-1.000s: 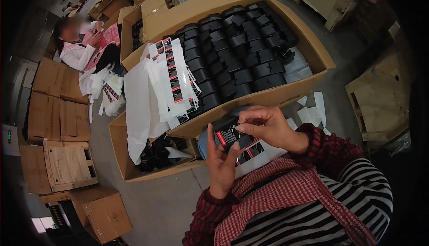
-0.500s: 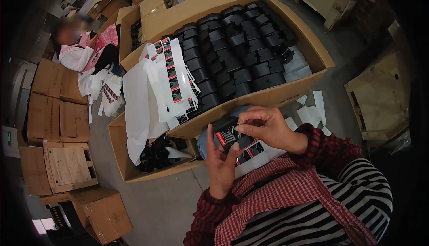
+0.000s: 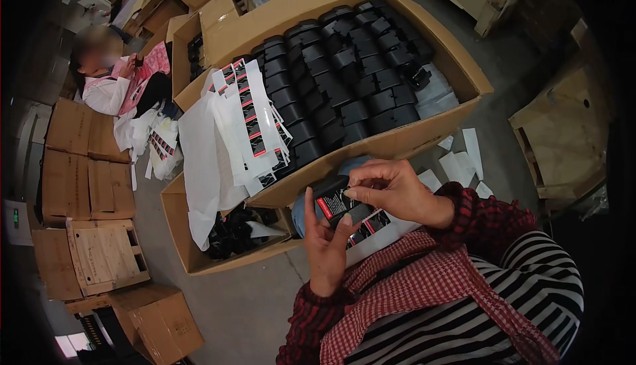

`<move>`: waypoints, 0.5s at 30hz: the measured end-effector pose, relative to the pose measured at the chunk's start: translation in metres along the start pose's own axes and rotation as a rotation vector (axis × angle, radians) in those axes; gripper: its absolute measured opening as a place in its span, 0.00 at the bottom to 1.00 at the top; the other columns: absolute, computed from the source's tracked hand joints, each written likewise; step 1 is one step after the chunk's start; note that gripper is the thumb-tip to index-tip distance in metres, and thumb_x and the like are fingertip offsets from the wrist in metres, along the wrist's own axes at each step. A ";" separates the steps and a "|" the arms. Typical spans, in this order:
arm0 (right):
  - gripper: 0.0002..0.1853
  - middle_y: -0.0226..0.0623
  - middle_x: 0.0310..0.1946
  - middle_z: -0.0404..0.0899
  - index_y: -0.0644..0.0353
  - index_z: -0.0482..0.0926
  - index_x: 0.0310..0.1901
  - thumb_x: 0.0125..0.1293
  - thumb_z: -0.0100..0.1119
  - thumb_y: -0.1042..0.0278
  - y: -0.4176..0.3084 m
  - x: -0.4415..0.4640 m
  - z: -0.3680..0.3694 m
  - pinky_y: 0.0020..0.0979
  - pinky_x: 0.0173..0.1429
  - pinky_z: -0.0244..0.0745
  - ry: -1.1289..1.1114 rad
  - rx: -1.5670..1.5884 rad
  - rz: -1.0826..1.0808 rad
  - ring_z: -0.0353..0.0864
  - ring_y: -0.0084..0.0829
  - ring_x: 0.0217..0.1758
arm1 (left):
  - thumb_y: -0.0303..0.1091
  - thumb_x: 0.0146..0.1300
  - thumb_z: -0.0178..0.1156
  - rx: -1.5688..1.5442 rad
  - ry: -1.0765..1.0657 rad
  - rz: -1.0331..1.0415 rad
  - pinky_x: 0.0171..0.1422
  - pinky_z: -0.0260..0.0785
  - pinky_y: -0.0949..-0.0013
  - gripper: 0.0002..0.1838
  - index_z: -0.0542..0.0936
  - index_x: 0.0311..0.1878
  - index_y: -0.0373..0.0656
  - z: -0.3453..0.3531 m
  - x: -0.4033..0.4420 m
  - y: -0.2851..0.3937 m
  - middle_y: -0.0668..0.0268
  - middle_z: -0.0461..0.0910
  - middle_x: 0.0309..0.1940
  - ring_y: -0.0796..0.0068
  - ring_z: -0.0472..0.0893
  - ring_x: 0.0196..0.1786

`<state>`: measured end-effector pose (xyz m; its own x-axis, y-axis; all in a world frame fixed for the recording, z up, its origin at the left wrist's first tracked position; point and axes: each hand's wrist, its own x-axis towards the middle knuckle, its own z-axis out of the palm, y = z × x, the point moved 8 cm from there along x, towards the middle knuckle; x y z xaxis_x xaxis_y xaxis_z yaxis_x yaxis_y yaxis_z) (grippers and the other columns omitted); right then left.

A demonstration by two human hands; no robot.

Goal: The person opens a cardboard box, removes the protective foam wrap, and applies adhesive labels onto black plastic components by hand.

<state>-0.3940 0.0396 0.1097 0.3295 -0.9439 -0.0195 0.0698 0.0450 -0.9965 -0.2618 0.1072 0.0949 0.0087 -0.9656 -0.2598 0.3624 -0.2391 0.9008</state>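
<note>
My left hand (image 3: 324, 252) grips a black plastic part (image 3: 326, 185) low in front of me, its index finger stretched along one side and the thumb on the near edge. On the part's face is a black-and-red sticker label (image 3: 334, 207). My right hand (image 3: 401, 193) pinches thumb and forefinger together at the label's upper right edge; the fingertips partly hide that corner. Beneath both hands, a white sheet of labels (image 3: 391, 227) lies across my lap.
A large carton (image 3: 371, 143) full of stacked black plastic parts (image 3: 331, 80) stands ahead, with label sheets (image 3: 248, 116) on its left side. A smaller box (image 3: 192, 256) holds dark pieces. Paper scraps (image 3: 464, 163) lie on the floor. Another person (image 3: 109, 87) sits at upper left.
The view has shifted slightly, so the cartons sit a little differently. Both my hands keep nearly the same pose on the part and label. The other person's hands have risen slightly.
</note>
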 end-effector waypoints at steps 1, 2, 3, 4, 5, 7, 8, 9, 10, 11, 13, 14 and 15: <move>0.06 0.27 0.26 0.73 0.66 0.80 0.33 0.59 0.67 0.74 0.001 0.000 0.000 0.21 0.33 0.69 -0.001 -0.002 0.004 0.71 0.14 0.30 | 0.24 0.66 0.57 -0.001 -0.001 0.002 0.57 0.76 0.66 0.43 0.40 0.76 0.43 0.000 0.000 0.000 0.58 0.74 0.56 0.70 0.78 0.54; 0.06 0.27 0.25 0.73 0.66 0.80 0.33 0.59 0.67 0.74 0.001 0.000 0.000 0.21 0.33 0.69 -0.003 -0.003 0.009 0.71 0.15 0.30 | 0.24 0.66 0.57 -0.002 -0.003 0.004 0.57 0.76 0.66 0.43 0.40 0.75 0.43 0.000 0.000 0.000 0.58 0.74 0.56 0.70 0.78 0.54; 0.06 0.27 0.25 0.73 0.66 0.80 0.33 0.59 0.67 0.74 0.001 0.000 0.000 0.21 0.33 0.69 -0.001 -0.002 0.009 0.71 0.15 0.30 | 0.24 0.66 0.57 -0.001 -0.004 0.003 0.57 0.76 0.66 0.43 0.40 0.75 0.43 0.000 0.000 0.000 0.58 0.74 0.56 0.70 0.78 0.54; 0.05 0.27 0.25 0.74 0.66 0.80 0.33 0.59 0.67 0.74 0.000 0.000 0.000 0.21 0.32 0.69 0.006 -0.014 0.001 0.71 0.15 0.30 | 0.24 0.66 0.57 0.004 -0.006 0.000 0.57 0.76 0.66 0.43 0.40 0.75 0.43 0.000 0.000 0.000 0.57 0.74 0.56 0.70 0.78 0.54; 0.05 0.27 0.25 0.74 0.65 0.80 0.33 0.59 0.67 0.74 0.000 0.000 -0.001 0.21 0.32 0.68 0.013 -0.026 -0.007 0.71 0.15 0.29 | 0.25 0.66 0.58 0.009 -0.007 -0.004 0.57 0.75 0.65 0.43 0.40 0.75 0.43 0.000 0.001 0.000 0.57 0.74 0.56 0.69 0.78 0.54; 0.05 0.27 0.25 0.74 0.65 0.80 0.33 0.59 0.67 0.75 -0.002 -0.001 -0.001 0.21 0.32 0.69 0.016 -0.040 -0.014 0.71 0.15 0.29 | 0.25 0.66 0.58 0.005 -0.011 -0.009 0.57 0.75 0.65 0.44 0.40 0.75 0.43 0.000 0.001 -0.001 0.57 0.74 0.56 0.69 0.78 0.54; 0.05 0.27 0.25 0.74 0.65 0.80 0.33 0.58 0.67 0.75 -0.003 -0.001 -0.001 0.21 0.32 0.69 0.017 -0.056 -0.020 0.71 0.15 0.29 | 0.25 0.66 0.58 -0.002 -0.014 -0.013 0.57 0.75 0.65 0.44 0.40 0.75 0.43 0.000 0.001 -0.002 0.57 0.74 0.57 0.69 0.78 0.55; 0.05 0.27 0.25 0.74 0.65 0.80 0.33 0.58 0.67 0.75 -0.003 -0.001 -0.001 0.21 0.32 0.69 0.020 -0.056 -0.020 0.71 0.15 0.29 | 0.25 0.66 0.58 -0.001 -0.016 -0.015 0.57 0.75 0.65 0.44 0.40 0.75 0.43 0.000 0.001 -0.002 0.57 0.74 0.57 0.69 0.78 0.55; 0.05 0.28 0.25 0.75 0.65 0.80 0.33 0.58 0.67 0.75 -0.003 -0.001 -0.001 0.22 0.32 0.69 0.031 -0.059 -0.034 0.72 0.16 0.28 | 0.25 0.66 0.58 0.003 -0.011 -0.011 0.57 0.75 0.65 0.44 0.39 0.75 0.43 0.001 0.001 -0.001 0.57 0.74 0.57 0.69 0.78 0.55; 0.05 0.28 0.25 0.76 0.65 0.80 0.33 0.58 0.67 0.75 -0.003 -0.001 -0.001 0.22 0.31 0.69 0.042 -0.062 -0.048 0.72 0.16 0.28 | 0.26 0.66 0.58 0.006 -0.006 -0.007 0.57 0.75 0.64 0.44 0.39 0.75 0.43 0.001 0.001 -0.001 0.57 0.74 0.57 0.68 0.78 0.55; 0.05 0.29 0.26 0.76 0.65 0.80 0.34 0.57 0.67 0.75 -0.001 -0.001 -0.002 0.22 0.31 0.69 0.042 -0.081 -0.055 0.72 0.16 0.28 | 0.26 0.66 0.58 0.007 -0.006 -0.011 0.57 0.75 0.64 0.44 0.40 0.75 0.43 -0.001 0.001 -0.003 0.57 0.74 0.57 0.68 0.78 0.55; 0.06 0.30 0.26 0.76 0.66 0.80 0.34 0.57 0.67 0.76 0.000 -0.001 -0.001 0.22 0.31 0.70 0.041 -0.102 -0.063 0.73 0.17 0.28 | 0.26 0.66 0.58 0.006 -0.004 -0.014 0.57 0.75 0.64 0.44 0.40 0.75 0.43 -0.002 0.001 -0.004 0.57 0.74 0.57 0.68 0.78 0.55; 0.06 0.30 0.26 0.76 0.66 0.80 0.34 0.57 0.67 0.76 0.000 -0.002 -0.001 0.22 0.31 0.70 0.043 -0.101 -0.063 0.73 0.17 0.28 | 0.26 0.66 0.58 0.007 -0.006 -0.014 0.57 0.75 0.64 0.44 0.40 0.75 0.43 -0.002 0.001 -0.003 0.57 0.74 0.57 0.68 0.78 0.55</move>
<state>-0.3958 0.0409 0.1101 0.2866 -0.9571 0.0423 -0.0071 -0.0463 -0.9989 -0.2614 0.1076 0.0912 -0.0017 -0.9627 -0.2707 0.3559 -0.2535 0.8995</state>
